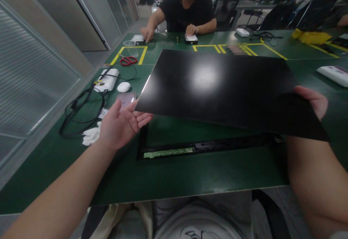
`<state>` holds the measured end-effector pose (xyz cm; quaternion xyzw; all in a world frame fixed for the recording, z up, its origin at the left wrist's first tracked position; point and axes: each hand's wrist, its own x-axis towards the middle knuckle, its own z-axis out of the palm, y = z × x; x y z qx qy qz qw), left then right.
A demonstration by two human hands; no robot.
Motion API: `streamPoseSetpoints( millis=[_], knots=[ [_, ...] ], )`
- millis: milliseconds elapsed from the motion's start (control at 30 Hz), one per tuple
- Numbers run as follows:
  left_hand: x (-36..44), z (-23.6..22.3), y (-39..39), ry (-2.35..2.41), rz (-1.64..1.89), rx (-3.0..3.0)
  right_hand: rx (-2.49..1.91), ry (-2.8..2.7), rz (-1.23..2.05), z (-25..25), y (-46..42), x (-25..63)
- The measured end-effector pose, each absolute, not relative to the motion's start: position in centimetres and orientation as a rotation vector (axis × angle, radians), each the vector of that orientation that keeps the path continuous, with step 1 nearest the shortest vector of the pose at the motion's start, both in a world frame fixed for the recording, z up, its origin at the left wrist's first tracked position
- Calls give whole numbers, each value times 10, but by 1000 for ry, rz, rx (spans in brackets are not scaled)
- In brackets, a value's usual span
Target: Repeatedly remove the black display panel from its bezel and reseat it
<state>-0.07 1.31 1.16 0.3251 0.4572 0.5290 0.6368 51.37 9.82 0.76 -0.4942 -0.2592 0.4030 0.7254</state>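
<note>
A thin, glossy black panel (223,90), like a flat screen sheet, is raised above the green table and tilts down toward the right. My right hand (314,101) grips its right edge, the thumb on top and the other fingers hidden beneath. At the near left corner, my left hand (122,124) is palm up with fingers stretched out, the fingertips under or against the corner. Below the panel lies a black frame (231,144), partly covered from view. A narrow green circuit board (168,153) runs along the frame's near side.
Left on the table (174,184) are a phone (126,99), a white mouse-shaped item (124,87), a white box (107,80), black cables (81,104), red-handled scissors (128,61) and white gloves (92,134). A co-worker (187,7) sits opposite. A white device (334,75) lies right.
</note>
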Motion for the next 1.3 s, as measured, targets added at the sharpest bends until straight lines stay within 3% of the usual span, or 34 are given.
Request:
streamPoseSetpoints(
  millis=[300, 467, 867, 1067, 1300],
  knots=[
    [31, 50, -2, 1257, 1310, 267, -1324, -774, 1219, 23, 76, 481],
    [32, 48, -2, 1341, 1468, 165, -1396, -821, 1377, 17, 86, 483],
    [36, 38, -7, 1379, 1490, 250, -1269, -874, 1135, 13, 88, 478],
    [16, 15, -5, 1199, 1503, 513, -1181, -968, 1066, 6, 88, 472],
    [34, 19, -4, 1043, 1561, 654, -1246, -917, 1061, -2, 92, 474]
  ],
)
